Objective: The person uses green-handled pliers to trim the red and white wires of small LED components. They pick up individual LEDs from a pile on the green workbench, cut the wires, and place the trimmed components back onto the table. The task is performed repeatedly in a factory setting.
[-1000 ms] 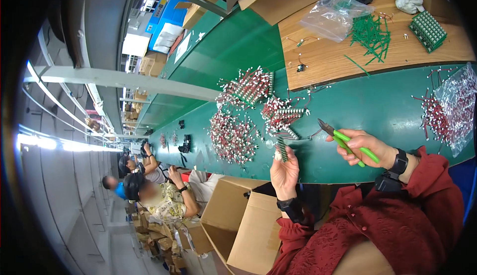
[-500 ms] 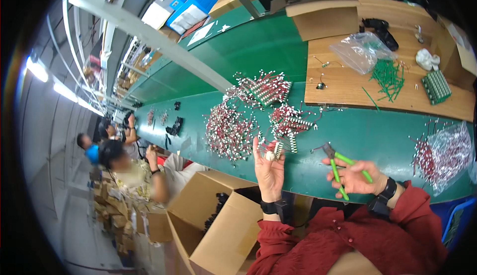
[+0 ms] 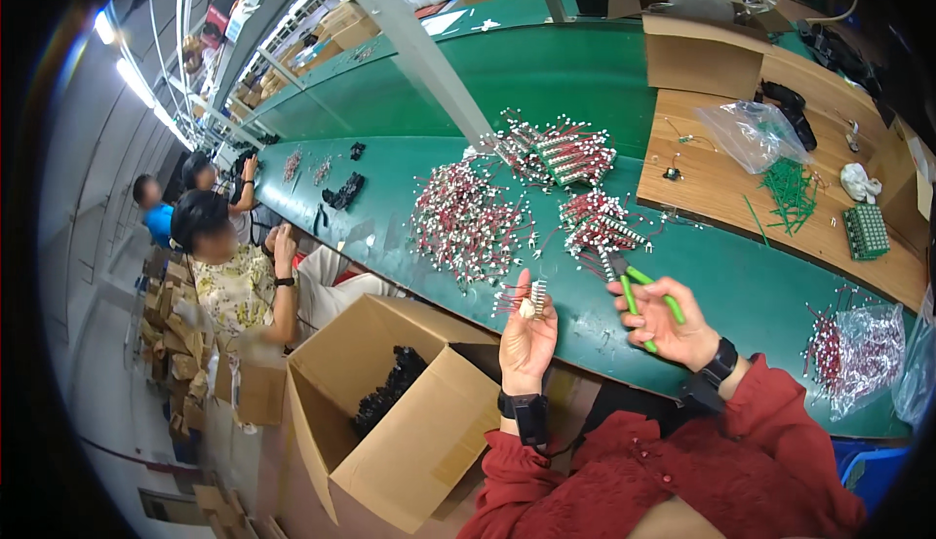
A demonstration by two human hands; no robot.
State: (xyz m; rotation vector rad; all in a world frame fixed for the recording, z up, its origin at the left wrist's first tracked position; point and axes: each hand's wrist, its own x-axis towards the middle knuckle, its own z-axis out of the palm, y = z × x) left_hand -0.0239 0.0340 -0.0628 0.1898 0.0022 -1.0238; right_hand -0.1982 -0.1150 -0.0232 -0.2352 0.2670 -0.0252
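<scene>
My left hand (image 3: 527,352) is raised over the table's near edge, its fingers closed round a short strip of small white-and-green circuit boards (image 3: 537,295) with red wires. A pale covering shows on one fingertip. To the right, my right hand (image 3: 687,329) grips green-handled cutters (image 3: 634,307), whose dark jaws point at a small pile of wired board strips (image 3: 597,219). The handles are spread apart. Left of that lies a large heap of red-and-white wired pieces (image 3: 468,222). Behind it, more wired strips (image 3: 570,154) are stacked.
An open cardboard box (image 3: 419,442) with black parts stands below the table's near edge. At right, a wooden board (image 3: 702,188) carries green sticks (image 3: 790,193), a clear bag (image 3: 756,134) and a green block (image 3: 866,231). A bagged pile (image 3: 868,349) lies far right. Co-workers (image 3: 234,266) sit at left.
The view has shifted. My right hand has brought the cutters closer to the small pile of strips. My left hand still holds its strip, now turned so red wires show.
</scene>
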